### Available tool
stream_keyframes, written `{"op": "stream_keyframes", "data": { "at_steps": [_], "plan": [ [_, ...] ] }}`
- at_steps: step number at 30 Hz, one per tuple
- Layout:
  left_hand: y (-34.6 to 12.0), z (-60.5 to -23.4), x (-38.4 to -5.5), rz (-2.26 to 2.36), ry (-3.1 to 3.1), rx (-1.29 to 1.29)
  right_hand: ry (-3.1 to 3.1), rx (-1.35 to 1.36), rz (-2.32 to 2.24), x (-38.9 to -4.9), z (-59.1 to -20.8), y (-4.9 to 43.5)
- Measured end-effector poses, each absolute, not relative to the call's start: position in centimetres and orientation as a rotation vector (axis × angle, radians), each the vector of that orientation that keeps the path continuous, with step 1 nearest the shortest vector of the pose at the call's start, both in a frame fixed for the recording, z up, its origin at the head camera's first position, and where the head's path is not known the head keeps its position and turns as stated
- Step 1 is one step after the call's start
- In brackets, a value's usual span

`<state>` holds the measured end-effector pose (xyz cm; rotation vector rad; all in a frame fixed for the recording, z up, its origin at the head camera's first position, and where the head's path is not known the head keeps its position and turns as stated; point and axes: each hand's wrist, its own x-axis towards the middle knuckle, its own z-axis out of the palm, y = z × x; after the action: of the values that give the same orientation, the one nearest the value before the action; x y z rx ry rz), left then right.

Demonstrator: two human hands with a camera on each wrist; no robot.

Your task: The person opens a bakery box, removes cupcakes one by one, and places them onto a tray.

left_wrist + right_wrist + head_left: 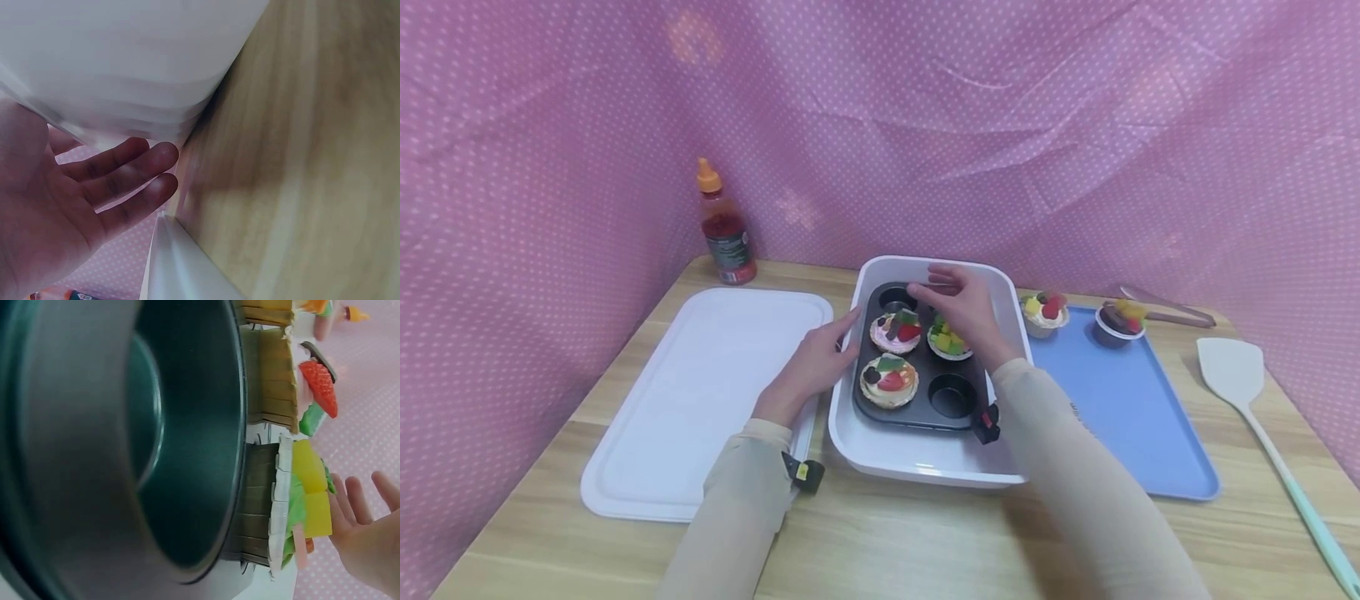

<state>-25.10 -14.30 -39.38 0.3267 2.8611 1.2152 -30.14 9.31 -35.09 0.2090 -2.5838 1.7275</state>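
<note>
A dark muffin tin (922, 396) lies inside a white tub (917, 468) in the head view. Three fruit-topped tarts sit in its cups: a pink-cream tart (896, 332), a tart with a strawberry slice (889, 382) and a yellow-topped tart (948, 342). My right hand (967, 310) is above the tin's far right, by the yellow-topped tart; in the right wrist view its fingers are spread and hold nothing. My left hand (811, 367) is at the tub's left side, fingers extended. The left wrist view shows them beside the white wall; contact is unclear.
Left of the tub lies a white board (700, 400), with a sauce bottle (727, 233) behind it. To the right, a blue tray (1120, 408) bears a cream tart (1043, 313) and a dark tart (1117, 323). Tongs (1172, 315) and a white turner (1232, 371) lie farther right.
</note>
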Motion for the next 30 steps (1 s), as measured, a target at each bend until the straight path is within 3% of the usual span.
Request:
{"op": "stream_keyframes", "data": {
  "at_steps": [30],
  "plan": [
    [-14.5,-38.8,-25.5,1.217,2.839,0.335,-2.772,0.395,1.558,-31.1,-36.5,8.8]
  ]
}}
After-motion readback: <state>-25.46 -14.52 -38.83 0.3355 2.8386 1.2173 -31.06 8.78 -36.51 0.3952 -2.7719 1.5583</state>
